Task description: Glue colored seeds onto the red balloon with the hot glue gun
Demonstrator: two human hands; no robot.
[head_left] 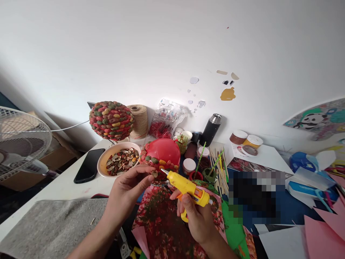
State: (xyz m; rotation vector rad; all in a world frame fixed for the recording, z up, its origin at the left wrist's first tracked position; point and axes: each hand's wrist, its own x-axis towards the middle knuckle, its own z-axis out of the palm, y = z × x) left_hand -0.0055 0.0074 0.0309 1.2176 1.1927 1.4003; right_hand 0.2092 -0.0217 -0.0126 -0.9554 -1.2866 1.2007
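My left hand [132, 189] pinches a small half nut shell [154, 174] between thumb and fingertips, its hollow side partly showing. In my right hand [198, 219] is a yellow hot glue gun [184, 184], its nozzle pointing left, close to the shell. Right behind both hands sits a red balloon [167, 150], with red, green and yellow painted shells stuck around its lower part. To its left, a pale bowl [101, 168] holds many loose painted shells. A finished-looking ball [111, 120] covered all over in coloured shells stands behind the bowl.
Paint-smeared paper [159, 226] lies beneath my hands. Behind are a twine spool [139, 120], a black flask [211, 130], paint jars [189, 165] and wooden sticks [219, 169]. At left are a phone [89, 165], a grey cloth [51, 226] and a fan [24, 144].
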